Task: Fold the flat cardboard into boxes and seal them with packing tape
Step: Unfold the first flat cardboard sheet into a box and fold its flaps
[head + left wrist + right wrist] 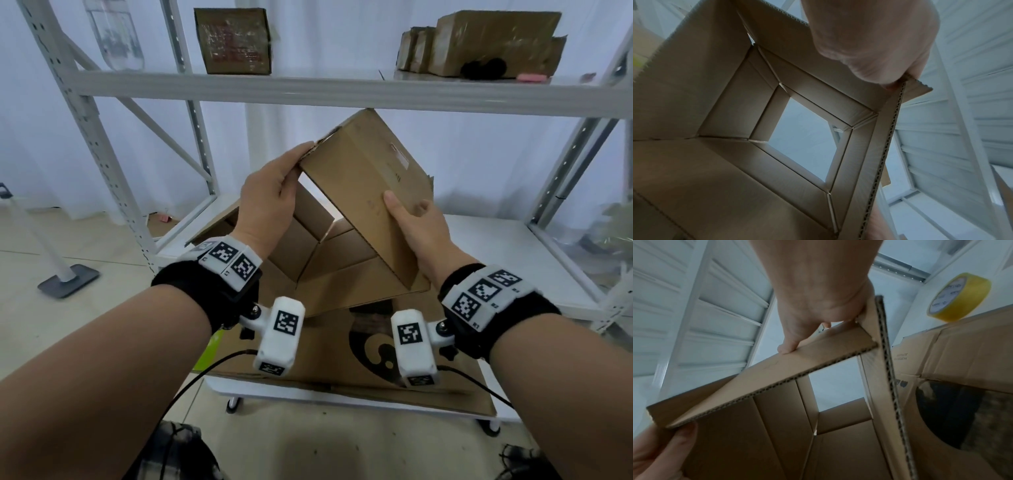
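White shelving unit behind, opened cardboard box held tilted in mid-air, left hand gripping its far-left edge, right hand clasping its near-right corner, yellow tape roll right, flat cardboard beneath.

box: plain brown | tape roll: yellow (white core) | shelf: white

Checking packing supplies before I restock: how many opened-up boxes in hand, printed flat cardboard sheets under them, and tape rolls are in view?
Opened box: 1
Printed flat sheet: 1
Tape roll: 1
Total: 3
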{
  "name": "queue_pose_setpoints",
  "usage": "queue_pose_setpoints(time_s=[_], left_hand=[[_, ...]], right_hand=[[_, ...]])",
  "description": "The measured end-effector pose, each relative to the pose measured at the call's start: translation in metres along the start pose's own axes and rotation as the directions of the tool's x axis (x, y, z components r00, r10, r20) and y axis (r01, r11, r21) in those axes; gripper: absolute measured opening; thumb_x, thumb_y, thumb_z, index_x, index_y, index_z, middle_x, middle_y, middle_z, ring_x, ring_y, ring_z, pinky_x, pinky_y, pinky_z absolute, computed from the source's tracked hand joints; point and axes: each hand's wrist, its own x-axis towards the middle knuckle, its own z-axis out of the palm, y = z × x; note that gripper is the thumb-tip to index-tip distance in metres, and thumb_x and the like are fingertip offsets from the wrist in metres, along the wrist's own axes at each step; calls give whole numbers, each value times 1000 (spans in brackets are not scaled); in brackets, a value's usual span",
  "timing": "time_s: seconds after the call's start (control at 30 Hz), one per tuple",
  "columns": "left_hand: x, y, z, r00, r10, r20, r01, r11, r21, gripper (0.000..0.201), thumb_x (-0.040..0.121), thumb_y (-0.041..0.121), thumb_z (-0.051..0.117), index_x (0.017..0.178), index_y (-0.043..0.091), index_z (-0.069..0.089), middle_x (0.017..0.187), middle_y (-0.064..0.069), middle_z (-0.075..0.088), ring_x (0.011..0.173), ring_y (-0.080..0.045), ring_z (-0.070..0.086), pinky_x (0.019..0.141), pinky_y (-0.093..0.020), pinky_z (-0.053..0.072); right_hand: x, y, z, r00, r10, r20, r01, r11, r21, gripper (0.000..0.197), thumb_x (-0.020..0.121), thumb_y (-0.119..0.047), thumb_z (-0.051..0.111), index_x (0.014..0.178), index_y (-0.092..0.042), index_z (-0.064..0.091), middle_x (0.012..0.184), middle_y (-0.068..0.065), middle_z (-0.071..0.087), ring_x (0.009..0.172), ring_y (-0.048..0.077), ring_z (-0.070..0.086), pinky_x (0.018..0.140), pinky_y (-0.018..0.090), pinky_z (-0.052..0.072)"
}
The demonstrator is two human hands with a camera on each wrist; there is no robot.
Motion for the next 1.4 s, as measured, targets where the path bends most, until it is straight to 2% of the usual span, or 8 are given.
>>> queue_pose_setpoints(time_s=[0.13,0.3,0.53,0.63,0.73,0.93,1.2,1.4], left_hand=[[4,4,-3,1000,-6,-8,6,1000,-24,39,96,11,41,130,15,58,114,17,58,104,5,52,91,-3,37],[-1,-6,-16,971,-133,198,115,988,101,41,95,4,45,134,15,51,122,1,63,113,-13,55,90,-10,35],[-28,-33,-32,734,-337,589,48,892,450,55,97,5,37,146,29,35,129,-10,59,116,-30,55,102,-40,41],[-44,-22,-38,605,-428,671,23,852,523,65,94,-3,33,149,32,26,144,-8,44,124,-29,48,106,-36,37],[-57,-7,-45,548,-480,685,23,828,561,69,91,-9,37,150,24,25,149,-8,37,131,-29,41,106,-34,33],[-79,17,-40,406,-552,728,127,823,553,57,99,17,42,152,18,21,154,-9,31,140,-27,32,114,-36,26],[-47,57,-52,646,-517,562,306,849,430,74,100,40,44,154,17,-2,161,-11,-6,148,-28,10,118,-44,17],[18,81,-54,867,-257,427,157,954,255,77,95,42,53,153,36,1,161,0,-11,148,-28,3,118,-50,17]], right_hand=[[5,-11,-9,998,-47,-32,47,999,-3,98,76,-72,62,148,-15,30,137,-2,43,121,18,46,96,31,39],[17,-2,-14,996,43,-75,-42,999,9,85,76,-59,73,136,-7,42,129,6,53,114,25,54,98,42,48],[7,13,-16,972,204,-114,-190,974,128,33,93,-30,62,112,-4,54,107,11,56,101,30,57,95,42,49],[-6,12,-18,957,274,-93,-238,928,286,10,98,-16,46,98,-8,51,99,10,53,93,24,50,86,32,44],[-23,1,-18,964,265,-33,-247,931,269,15,94,-5,47,80,-10,49,93,5,57,90,21,55,83,31,49],[-66,-3,-30,988,133,-75,-108,957,270,11,85,1,60,89,-7,54,100,16,64,95,33,64,87,51,54],[-108,-23,-59,952,-276,-133,297,937,185,23,96,-12,56,117,-19,55,107,-1,64,95,16,63,86,35,53],[-99,-49,-63,920,-380,-93,391,889,237,14,97,-14,56,110,-17,55,106,0,65,96,15,64,81,33,54]])
